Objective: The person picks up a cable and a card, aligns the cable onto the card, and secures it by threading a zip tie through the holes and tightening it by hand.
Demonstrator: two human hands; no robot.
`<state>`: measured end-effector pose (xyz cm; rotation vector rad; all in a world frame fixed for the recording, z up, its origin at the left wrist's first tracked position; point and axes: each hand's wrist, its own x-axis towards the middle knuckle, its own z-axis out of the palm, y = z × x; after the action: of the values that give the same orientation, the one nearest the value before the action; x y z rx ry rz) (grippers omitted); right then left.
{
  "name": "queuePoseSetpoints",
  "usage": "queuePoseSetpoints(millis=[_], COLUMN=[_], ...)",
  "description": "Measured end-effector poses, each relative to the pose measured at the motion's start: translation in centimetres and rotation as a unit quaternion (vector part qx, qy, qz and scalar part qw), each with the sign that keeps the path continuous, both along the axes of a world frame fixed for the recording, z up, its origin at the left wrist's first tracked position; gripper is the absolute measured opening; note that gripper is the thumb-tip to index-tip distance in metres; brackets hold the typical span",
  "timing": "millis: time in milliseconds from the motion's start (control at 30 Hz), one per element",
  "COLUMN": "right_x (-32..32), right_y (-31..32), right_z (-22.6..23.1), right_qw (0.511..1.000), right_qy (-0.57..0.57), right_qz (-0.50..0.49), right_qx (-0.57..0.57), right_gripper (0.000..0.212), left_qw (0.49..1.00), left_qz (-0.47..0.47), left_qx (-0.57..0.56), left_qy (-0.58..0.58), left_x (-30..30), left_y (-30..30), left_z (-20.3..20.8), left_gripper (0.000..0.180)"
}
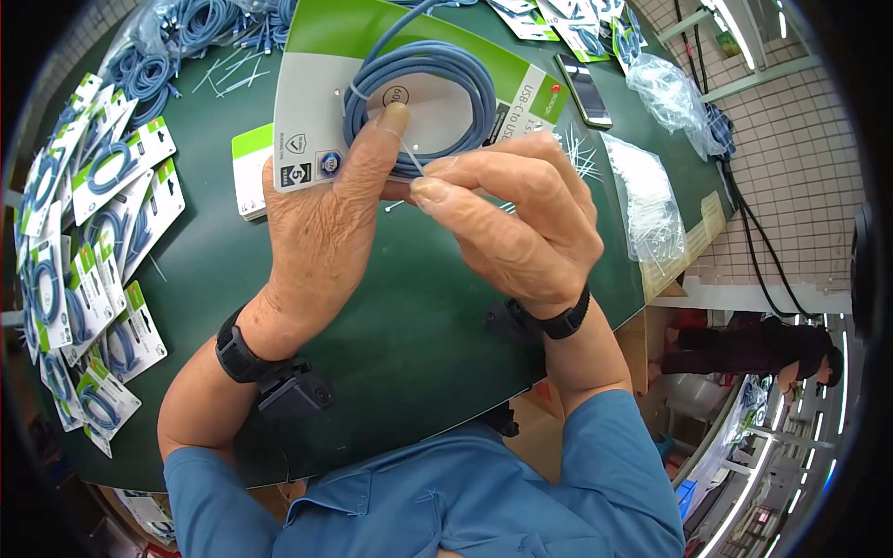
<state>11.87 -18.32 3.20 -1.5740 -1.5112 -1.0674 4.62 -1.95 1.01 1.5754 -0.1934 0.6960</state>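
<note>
Nearest my lens, a coil of blue braided cable [479, 93] lies against a flat pale grey and green printed card [312, 93], held up over the dark green tabletop [400, 307]. I lose the card's top at the upper edge of my view, and one length of cable runs up that way too.

The bare left hand [321, 219] presses its thumb on the card's face, inside the coil; its fingers are mostly hidden behind the card. The bare right hand [530, 200] pinches a thin white plastic tie [412, 156] between thumb and index fingertip. I can't make out where the tie passes behind the cable.

Left of that wrist, a stack of white and green cards [249, 172] is largely covered. Loose white ties [581, 153] are partly blocked by the right hand. Upper left, a heap of coiled blue cables [149, 79] is cut off by my frame.

My widest room is the green stretch between the forearms; a narrower strip runs between the left forearm and the overlapping carded blue cables [139, 223]. Rightward, a clear bag of white ties [645, 200] lies near the table's edge, below a slim dark phone [584, 91].
</note>
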Motion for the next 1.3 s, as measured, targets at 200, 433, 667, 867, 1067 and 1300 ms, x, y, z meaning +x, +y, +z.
queuePoseSetpoints(millis=[200, 433, 667, 867, 1067, 1300], right_x=[-0.5, -0.4, -0.1, 0.0, -0.7, -0.7], right_y=[-0.3, -0.2, 0.0, 0.3, 0.0, 0.2], right_z=[1.0, 1.0, 0.8, 0.9, 0.8, 0.6], right_qw=[0.999, 0.999, 0.999, 0.999, 0.998, 0.997], right_qy=[-0.010, 0.006, 0.008, 0.009, 0.058, 0.066], right_qz=[-0.026, -0.041, -0.034, -0.023, -0.020, -0.026], right_qx=[0.015, 0.029, 0.030, 0.028, 0.008, -0.002], right_gripper=[0.038, 0.035, 0.034, 0.032, 0.033, 0.032], left_qw=[0.984, 0.992, 0.997, 0.995, 0.993, 0.998], left_qz=[-0.047, -0.031, -0.017, 0.054, -0.012, 0.065], left_qx=[-0.169, -0.121, -0.070, 0.061, -0.117, -0.001], left_qy=[0.039, 0.035, -0.009, -0.055, 0.021, -0.022], left_x=[-0.6, -0.6, -0.3, 0.0, -0.6, -0.3], left_y=[-0.5, -0.2, -0.2, -0.2, -0.3, -0.3], left_z=[1.5, 1.2, 1.1, 0.6, 1.1, 0.7], left_gripper=[0.032, 0.032, 0.022, 0.025, 0.028, 0.022])
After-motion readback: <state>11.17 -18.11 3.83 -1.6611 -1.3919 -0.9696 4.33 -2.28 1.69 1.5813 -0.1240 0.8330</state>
